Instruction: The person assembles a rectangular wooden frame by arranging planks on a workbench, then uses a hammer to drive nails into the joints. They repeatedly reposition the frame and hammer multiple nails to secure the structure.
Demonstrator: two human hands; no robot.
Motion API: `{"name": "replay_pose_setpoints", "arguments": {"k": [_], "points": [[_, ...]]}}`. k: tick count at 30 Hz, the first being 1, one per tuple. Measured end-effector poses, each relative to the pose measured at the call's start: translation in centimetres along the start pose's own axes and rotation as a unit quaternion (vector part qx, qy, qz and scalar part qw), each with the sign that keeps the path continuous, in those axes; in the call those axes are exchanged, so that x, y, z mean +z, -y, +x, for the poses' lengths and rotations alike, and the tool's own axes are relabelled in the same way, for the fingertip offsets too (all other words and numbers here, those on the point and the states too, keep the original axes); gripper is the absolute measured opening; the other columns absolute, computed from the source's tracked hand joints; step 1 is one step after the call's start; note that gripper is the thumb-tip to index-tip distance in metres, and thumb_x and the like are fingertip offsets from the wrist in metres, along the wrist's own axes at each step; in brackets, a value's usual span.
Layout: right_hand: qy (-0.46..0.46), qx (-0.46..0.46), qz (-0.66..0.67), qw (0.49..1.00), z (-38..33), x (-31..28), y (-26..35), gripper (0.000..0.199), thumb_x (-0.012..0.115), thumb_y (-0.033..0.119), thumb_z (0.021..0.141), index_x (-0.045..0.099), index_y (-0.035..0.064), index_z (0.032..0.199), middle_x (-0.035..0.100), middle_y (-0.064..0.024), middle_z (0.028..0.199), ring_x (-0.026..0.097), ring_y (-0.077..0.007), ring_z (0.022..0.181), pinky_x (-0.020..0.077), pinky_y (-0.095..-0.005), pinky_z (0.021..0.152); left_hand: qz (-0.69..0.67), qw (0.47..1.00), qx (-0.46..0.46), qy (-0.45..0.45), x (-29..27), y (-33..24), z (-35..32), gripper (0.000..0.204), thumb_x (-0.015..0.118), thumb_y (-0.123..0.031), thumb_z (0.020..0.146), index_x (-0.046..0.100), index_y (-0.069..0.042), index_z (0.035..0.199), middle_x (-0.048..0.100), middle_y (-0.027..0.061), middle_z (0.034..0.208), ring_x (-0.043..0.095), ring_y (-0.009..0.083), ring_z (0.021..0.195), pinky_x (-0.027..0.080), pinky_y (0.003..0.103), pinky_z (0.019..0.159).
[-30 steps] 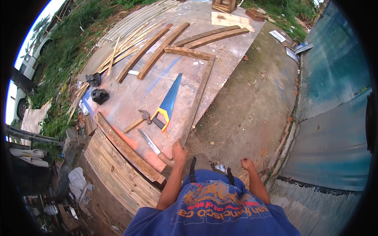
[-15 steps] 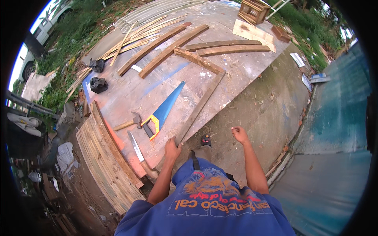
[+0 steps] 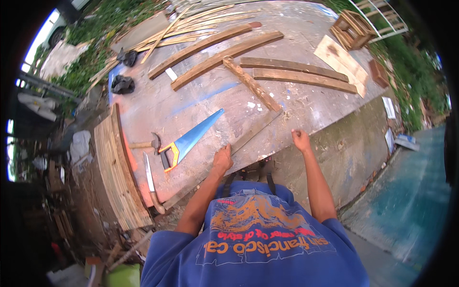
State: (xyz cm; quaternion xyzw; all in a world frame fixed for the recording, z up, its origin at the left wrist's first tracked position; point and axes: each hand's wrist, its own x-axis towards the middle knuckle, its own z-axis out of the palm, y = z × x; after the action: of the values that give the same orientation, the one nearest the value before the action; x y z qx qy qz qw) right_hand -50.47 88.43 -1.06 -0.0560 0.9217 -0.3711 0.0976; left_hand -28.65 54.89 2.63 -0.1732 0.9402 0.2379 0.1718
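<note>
Near frame centre, left hand (image 3: 222, 159) closed on a long thin wooden strip (image 3: 253, 131) laid along the work board's edge, right hand (image 3: 301, 140) loosely curled and empty just right, blue handsaw (image 3: 191, 140), hammer (image 3: 146, 143) and machete (image 3: 152, 184) seen at left.

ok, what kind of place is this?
Likely an outdoor carpentry spot. A big plywood work surface carries loose wooden planks, a blue handsaw and a hammer; grass borders it. The left hand rests on a long batten.

Left hand (image 3: 223, 159) on long wooden strip (image 3: 248, 135) beside blue handsaw (image 3: 191, 140).
</note>
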Motion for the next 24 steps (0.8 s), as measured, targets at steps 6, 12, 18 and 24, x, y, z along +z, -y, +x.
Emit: {"name": "replay_pose_setpoints", "arguments": {"k": [6, 12, 18, 24], "points": [[0.029, -0.098, -0.043, 0.994, 14.1, 3.8, 5.3, 0.059, 0.067, 0.048, 0.092, 0.062, -0.0054, 0.116, 0.072, -0.023, 0.096, 0.071, -0.0359, 0.092, 0.0542, -0.0439, 0.083, -0.033, 0.998, 0.037, -0.037, -0.2, 2.5, -2.4, 0.061, 0.063, -0.001, 0.074, 0.048, -0.004, 0.133, 0.06, 0.0221, 0.127, 0.059, 0.0392, 0.117, 0.046, 0.049, 0.1], [0.171, -0.164, -0.111, 0.965, 15.1, 7.6, 11.3, 0.084, 0.068, 0.063, 0.083, 0.056, -0.0092, 0.125, 0.066, -0.0317, 0.115, 0.066, -0.0414, 0.107, 0.0522, -0.0465, 0.092, 0.042, 0.996, -0.06, -0.045, -1.4, 5.8, -6.3, 0.051, 0.057, 0.0, 0.076, 0.057, -0.009, 0.126, 0.067, 0.0171, 0.119, 0.062, 0.0341, 0.114, 0.046, 0.047, 0.099], [0.319, -0.109, -0.12, 0.934, 14.0, 9.7, 13.6, 0.086, 0.067, 0.064, 0.082, 0.057, -0.0109, 0.123, 0.065, -0.0339, 0.116, 0.067, -0.0427, 0.106, 0.0538, -0.0474, 0.09, 0.058, 0.991, -0.092, -0.083, -1.0, 6.2, -6.2, 0.053, 0.056, 0.003, 0.075, 0.058, -0.013, 0.126, 0.068, 0.013, 0.119, 0.062, 0.0308, 0.116, 0.044, 0.047, 0.1], [0.314, -0.15, -0.148, 0.926, 14.4, 10.2, 13.5, 0.078, 0.064, 0.062, 0.085, 0.064, -0.0122, 0.109, 0.07, -0.031, 0.099, 0.072, -0.0415, 0.084, 0.0589, -0.0444, 0.074, 0.021, 0.978, -0.203, -0.048, -0.7, 4.5, -5.4, 0.055, 0.059, 0.004, 0.076, 0.056, -0.013, 0.129, 0.064, 0.0124, 0.128, 0.055, 0.0323, 0.126, 0.039, 0.055, 0.106]]}}
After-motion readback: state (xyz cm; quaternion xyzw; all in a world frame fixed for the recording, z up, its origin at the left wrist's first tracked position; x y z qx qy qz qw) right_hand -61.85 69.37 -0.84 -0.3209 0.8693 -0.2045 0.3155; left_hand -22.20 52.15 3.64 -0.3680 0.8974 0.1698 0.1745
